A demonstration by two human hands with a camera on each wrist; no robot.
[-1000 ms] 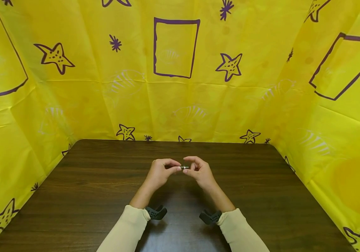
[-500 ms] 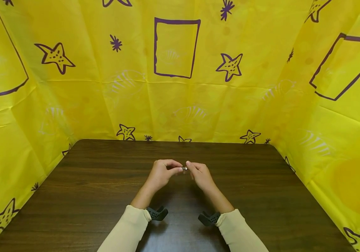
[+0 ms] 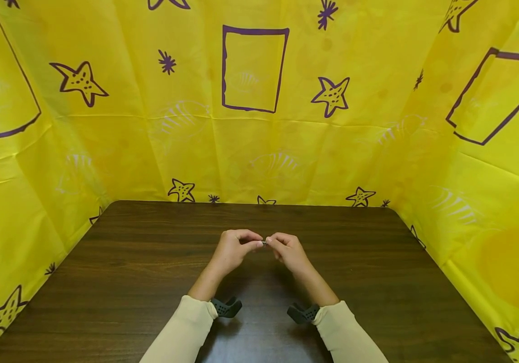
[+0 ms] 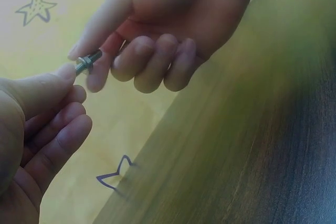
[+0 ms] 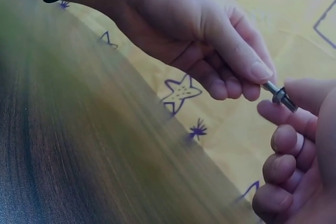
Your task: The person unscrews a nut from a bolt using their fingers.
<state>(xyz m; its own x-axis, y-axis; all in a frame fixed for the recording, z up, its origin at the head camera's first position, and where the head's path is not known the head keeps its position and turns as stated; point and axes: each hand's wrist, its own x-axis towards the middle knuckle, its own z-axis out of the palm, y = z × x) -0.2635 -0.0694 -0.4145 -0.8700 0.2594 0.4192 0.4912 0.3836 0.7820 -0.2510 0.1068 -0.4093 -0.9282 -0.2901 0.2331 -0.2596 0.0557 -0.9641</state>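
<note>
A small metal bolt (image 5: pixel 289 103) with a nut (image 5: pixel 278 96) partway along its threaded shank is held in the air between both hands. My left hand (image 3: pixel 231 250) pinches one end of the bolt between thumb and index finger, its other fingers loosely bent. From the opposite side, the thumb and index finger of my right hand (image 3: pixel 292 252) pinch at the nut, with the remaining fingers curled below. In the head view the fingertips cover most of the bolt; both wrist views show its dark free end sticking out past the nut.
Beneath the hands spreads a dark wood-grain table (image 3: pixel 150 282). Yellow cloth (image 3: pixel 259 136) printed with purple stars and outlines hangs around the back and sides. A dark strap-on device sits on each wrist, below cream sleeves (image 3: pixel 179 327).
My right thumb and index finger stood spread around the nut a second ago, then shifted with the thumb raised, and now close on it. The left hand has stayed nearly still.
</note>
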